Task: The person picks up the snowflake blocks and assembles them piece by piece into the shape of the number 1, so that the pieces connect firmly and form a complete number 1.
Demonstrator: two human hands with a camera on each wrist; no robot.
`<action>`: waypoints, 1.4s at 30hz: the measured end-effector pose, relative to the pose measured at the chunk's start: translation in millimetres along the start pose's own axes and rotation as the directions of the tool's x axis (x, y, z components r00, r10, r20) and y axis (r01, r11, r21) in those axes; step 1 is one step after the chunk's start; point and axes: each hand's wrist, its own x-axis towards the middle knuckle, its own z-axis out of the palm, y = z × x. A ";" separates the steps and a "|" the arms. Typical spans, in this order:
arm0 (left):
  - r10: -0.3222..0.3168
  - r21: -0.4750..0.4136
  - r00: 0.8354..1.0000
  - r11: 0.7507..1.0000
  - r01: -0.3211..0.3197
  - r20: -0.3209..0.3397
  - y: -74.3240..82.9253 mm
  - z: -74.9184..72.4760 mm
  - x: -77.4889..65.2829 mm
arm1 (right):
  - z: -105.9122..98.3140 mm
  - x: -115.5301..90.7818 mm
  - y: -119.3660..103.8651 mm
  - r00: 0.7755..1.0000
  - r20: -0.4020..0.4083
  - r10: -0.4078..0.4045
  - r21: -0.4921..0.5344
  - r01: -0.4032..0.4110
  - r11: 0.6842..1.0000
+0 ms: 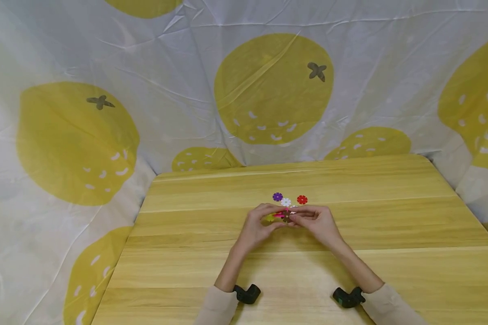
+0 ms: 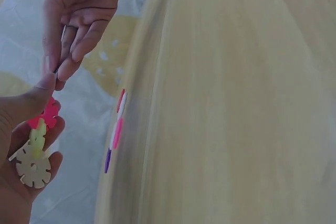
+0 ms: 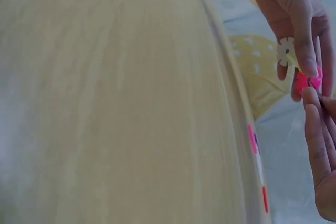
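My left hand (image 1: 257, 222) pinches a joined row of notched plastic discs: a pink disc (image 2: 48, 114), a yellow disc (image 2: 37, 137) and a cream-white disc (image 2: 33, 167). Thumb and fingers meet at the pink end, and the white disc lies over the curled fingers. Opposite it, my right hand (image 1: 322, 224) pinches a dark brown notched disc (image 1: 286, 217) against the pink one. In the wrist views the brown disc is edge-on and mostly covered by fingertips, so whether it is slotted in cannot be told.
Beyond the hands, a purple disc (image 1: 277, 197), a white disc (image 1: 285, 202) and a red disc (image 1: 302, 199) lie flat on the wooden table (image 1: 211, 271). Further pink and white pieces there are partly hidden by the fingers. A lemon-print cloth (image 1: 179, 90) hangs behind the table's far edge.
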 end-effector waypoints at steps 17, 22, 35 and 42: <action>0.018 -0.026 0.999 0.999 -0.019 -0.039 -4.0 5.0 -0.6 | 2.1 -0.7 0.8 0.997 -0.033 0.065 0.015 -0.065 0.998; -0.005 0.006 0.999 1.000 0.005 -0.043 -6.0 3.4 -1.0 | 0.2 -0.6 1.1 0.998 -0.016 0.057 -0.006 -0.057 0.998; -0.164 0.016 0.982 0.986 0.167 -0.096 -13.4 -7.8 -4.2 | -30.8 14.2 3.5 0.987 -0.129 0.093 -0.248 -0.123 0.961; -0.203 -0.056 0.973 0.979 0.198 -0.110 -16.4 -9.3 -4.6 | -32.0 23.9 9.2 0.983 -0.119 0.138 -0.365 -0.173 0.915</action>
